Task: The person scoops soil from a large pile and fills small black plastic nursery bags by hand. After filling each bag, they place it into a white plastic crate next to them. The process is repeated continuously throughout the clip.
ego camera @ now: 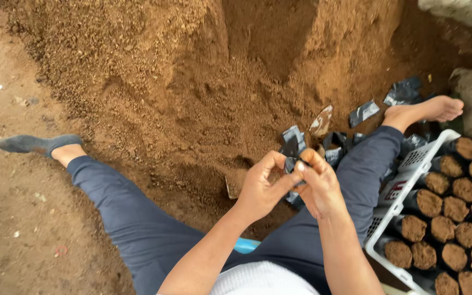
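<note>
On the ground, far left: a foot in a dark sock (34,143) rests on flat brown dirt (12,218), with small bits and pebbles lying about.

Behind and in the middle: a big heap of loose brown soil (154,82) rises up, with a deep scoop cut in its top.

Left hand: the left hand (262,188) is curled, thumb and fingers pinched on a small black plastic bag (290,164). The fingers are nearly closed on it.

Right hand: the right hand (319,186) pinches the same bag from the other side. Its fingers are bent close too. The two hands touch.

Where the bag is: up in the air between both hands, above the person's lap, just in front of the soil heap.

Near the hands: more empty black bags (363,113) lie scattered on the soil, beside a bare foot (427,111).

Far right: a white crate (397,210) sits by the right leg. It is packed with black bags full of soil (443,229), standing upright and close together.

What could go wrong: I think the thin bag could slip or tear if the fingers pull too hard. Loose soil could slide down onto the empty bags. A knee bump could tip the full bags.

Place: an outdoor-looking dirt spot; the person sits with legs spread wide.
</note>
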